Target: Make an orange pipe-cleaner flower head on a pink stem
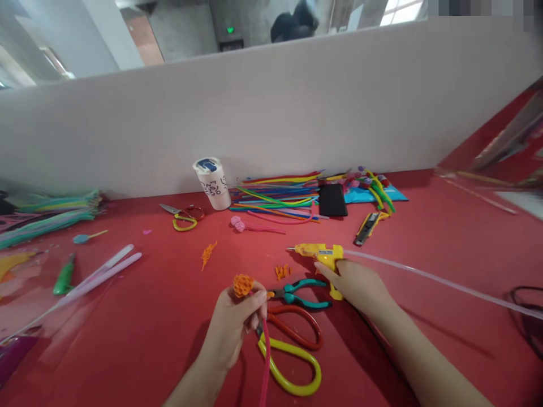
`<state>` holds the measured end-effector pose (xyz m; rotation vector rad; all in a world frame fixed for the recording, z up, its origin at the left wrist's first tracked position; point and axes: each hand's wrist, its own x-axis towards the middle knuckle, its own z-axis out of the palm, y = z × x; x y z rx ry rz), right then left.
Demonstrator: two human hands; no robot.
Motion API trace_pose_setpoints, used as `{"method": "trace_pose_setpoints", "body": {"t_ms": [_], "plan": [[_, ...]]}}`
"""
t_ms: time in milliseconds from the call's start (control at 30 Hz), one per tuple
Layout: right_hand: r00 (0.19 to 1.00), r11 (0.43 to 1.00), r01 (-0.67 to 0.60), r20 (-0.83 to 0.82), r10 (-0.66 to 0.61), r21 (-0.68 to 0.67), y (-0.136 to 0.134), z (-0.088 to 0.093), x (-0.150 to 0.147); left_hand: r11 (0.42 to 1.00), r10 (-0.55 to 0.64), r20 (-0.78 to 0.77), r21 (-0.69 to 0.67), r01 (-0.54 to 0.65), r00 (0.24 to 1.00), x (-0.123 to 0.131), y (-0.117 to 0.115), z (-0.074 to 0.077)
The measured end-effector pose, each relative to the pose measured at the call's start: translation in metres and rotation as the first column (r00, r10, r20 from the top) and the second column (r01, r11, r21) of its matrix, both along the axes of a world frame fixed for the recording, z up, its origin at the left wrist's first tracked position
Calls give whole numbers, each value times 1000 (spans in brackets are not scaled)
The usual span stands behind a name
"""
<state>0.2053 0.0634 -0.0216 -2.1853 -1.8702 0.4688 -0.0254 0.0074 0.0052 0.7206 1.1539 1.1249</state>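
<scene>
My left hand (pixel 240 316) pinches an orange pipe-cleaner flower (pixel 243 285), whose pink stem (pixel 265 362) hangs down toward the table's front. A bit of orange shows at my left thumb tip. Wrapped round the handle of a yellow glue gun (pixel 324 254) is my right hand (pixel 360 285); the nozzle points left, and a long clear glue stick (pixel 407 268) runs out of its back. Between the hands lie teal-handled pliers (pixel 305 294). Large scissors with one red and one yellow handle (pixel 297 390) lie partly under my left hand. Small orange pieces (pixel 282 272) sit near the gun.
Behind are a white cup (pixel 214 183), a bundle of coloured pipe cleaners (pixel 275 192), a black phone-like slab (pixel 333 200) and a utility knife (pixel 366 228). Smaller scissors (pixel 182 217) and a green-handled tool (pixel 65 276) lie leftward. A white partition (pixel 271 113) borders the red table.
</scene>
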Motion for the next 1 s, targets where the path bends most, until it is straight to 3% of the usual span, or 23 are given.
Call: {"method": "trace_pose_setpoints", "body": {"t_ms": [100, 167, 200, 267, 333, 500, 600, 767, 900, 1000], "plan": [[1000, 992, -22, -1, 22, 121, -10, 17, -7, 1000, 7, -55, 15, -6, 998, 2, -1, 1], [992, 976, -86, -73, 102, 199, -20, 30, -18, 1000, -7, 37, -19, 8, 999, 3, -2, 1], [967, 960, -168, -154, 205, 222, -26, 35, -25, 999, -15, 113, -47, 21, 993, 4, -3, 0], [734, 911, -263, -547, 402, 317, -37, 41, -41, 994, -30, 258, -98, 57, 966, 6, -4, -3], [519, 893, -286, -727, 449, 348, -46, 40, -58, 989, -40, 336, -120, 85, 941, 8, -5, -7], [170, 953, -208, -951, 258, 221, -56, 27, -82, 990, -5, 372, -126, 56, 928, 13, -6, -12], [36, 969, -171, -981, 189, 180, -56, 22, -85, 991, 14, 371, -127, 35, 929, 15, -6, -14], [-33, 974, -145, -985, 171, 174, -55, 22, -85, 989, 27, 355, -145, 27, 934, 17, -8, -16], [14, 971, -125, -978, 209, 206, -53, 24, -79, 992, -2, 281, -118, 37, 960, 15, -8, -14], [91, 979, -99, -978, 186, 177, -51, 28, -70, 997, -82, 126, 0, 82, 989, 8, -5, -10]]}}
